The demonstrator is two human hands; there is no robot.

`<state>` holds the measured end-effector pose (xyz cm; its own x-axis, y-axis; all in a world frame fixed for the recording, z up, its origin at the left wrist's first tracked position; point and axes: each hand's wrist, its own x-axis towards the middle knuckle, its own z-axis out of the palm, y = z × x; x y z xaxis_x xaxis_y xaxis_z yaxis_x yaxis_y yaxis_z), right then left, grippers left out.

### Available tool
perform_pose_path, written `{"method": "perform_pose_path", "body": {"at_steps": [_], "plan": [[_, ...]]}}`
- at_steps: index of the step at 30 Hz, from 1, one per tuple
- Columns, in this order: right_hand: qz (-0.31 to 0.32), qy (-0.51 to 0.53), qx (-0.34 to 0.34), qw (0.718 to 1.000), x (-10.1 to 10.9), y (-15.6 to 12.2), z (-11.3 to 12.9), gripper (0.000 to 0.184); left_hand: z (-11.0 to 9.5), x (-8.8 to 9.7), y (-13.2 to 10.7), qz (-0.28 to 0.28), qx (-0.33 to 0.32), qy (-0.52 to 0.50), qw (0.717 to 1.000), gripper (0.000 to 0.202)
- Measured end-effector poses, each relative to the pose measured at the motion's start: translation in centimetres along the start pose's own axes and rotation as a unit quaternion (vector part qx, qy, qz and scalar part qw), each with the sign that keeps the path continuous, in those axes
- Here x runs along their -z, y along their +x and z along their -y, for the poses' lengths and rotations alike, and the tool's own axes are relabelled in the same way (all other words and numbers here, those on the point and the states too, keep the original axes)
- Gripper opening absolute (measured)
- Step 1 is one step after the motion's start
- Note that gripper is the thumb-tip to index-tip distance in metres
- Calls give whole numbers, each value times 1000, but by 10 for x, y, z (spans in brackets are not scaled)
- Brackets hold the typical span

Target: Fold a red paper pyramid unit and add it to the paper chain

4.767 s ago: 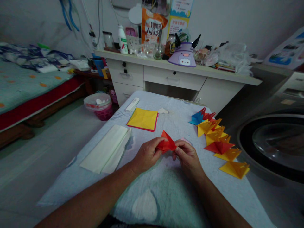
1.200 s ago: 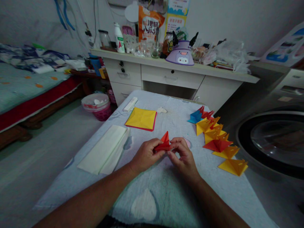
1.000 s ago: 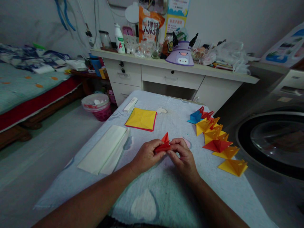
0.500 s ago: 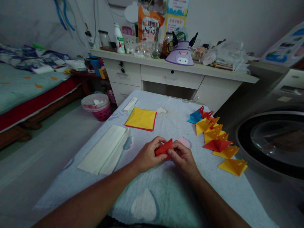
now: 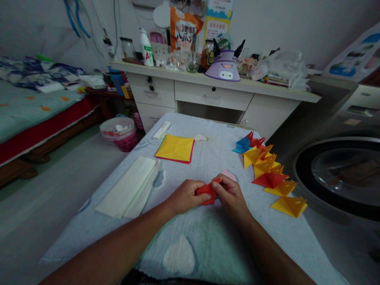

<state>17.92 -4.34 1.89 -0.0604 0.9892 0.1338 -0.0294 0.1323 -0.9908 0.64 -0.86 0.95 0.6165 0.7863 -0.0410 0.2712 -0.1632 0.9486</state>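
Between my two hands, over the middle of the cloth-covered table (image 5: 178, 233), is a piece of folded red paper (image 5: 208, 192). My left hand (image 5: 189, 196) grips its left side, thumb on the near face and fingers behind. The upper right corner is pinched between thumb and fingers of my right hand (image 5: 228, 194). Off to the right stands a row of folded paper cranes, among them a blue one (image 5: 242, 145), a red one (image 5: 270, 180) and a yellow one (image 5: 289, 206). A stack of square paper with a yellow sheet on top (image 5: 175, 148) lies beyond my left hand.
A folded pale cloth or paper (image 5: 127, 188) lies at the left, with a small white box (image 5: 162, 130) behind it. A pink bucket (image 5: 120, 134) stands on the floor. Behind the table is a white desk (image 5: 213, 93); a washing machine (image 5: 341, 166) is at the right.
My right hand's fingers have come over the red paper's upper right corner, whose pointed tip stood up before. Both hands are slightly lower. The camera view has shifted a little.
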Motion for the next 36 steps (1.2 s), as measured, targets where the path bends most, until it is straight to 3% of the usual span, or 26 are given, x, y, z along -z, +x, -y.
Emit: {"method": "perform_pose_path", "body": {"at_steps": [6,13,16,21,24,27,30,32,36], "plan": [[-39,19,4,999,6,4,-4,24,-3,2,1,-10,14,-18,1000,23],[-91,59,-18,994,9,7,-12,20,-5,9,5,-120,3,-176,977,22],[-50,40,-47,997,7,6,-11,24,-3,11,7,-186,0,-224,957,20],[88,-56,-40,994,1,0,-1,31,-2,13,9,-257,-18,-266,929,33],[104,-52,-34,993,0,-2,2,32,-4,13,8,-253,-19,-259,932,35],[54,-5,-28,998,1,-1,-3,21,-3,11,8,-225,-29,-264,938,34],[19,9,-10,1000,2,0,-10,30,0,7,7,-190,-41,-264,945,31],[20,-2,1,1000,2,1,-13,34,2,6,8,-166,-44,-262,950,28],[44,-44,35,997,4,3,-15,21,4,6,9,-150,-40,-214,964,17]]}}
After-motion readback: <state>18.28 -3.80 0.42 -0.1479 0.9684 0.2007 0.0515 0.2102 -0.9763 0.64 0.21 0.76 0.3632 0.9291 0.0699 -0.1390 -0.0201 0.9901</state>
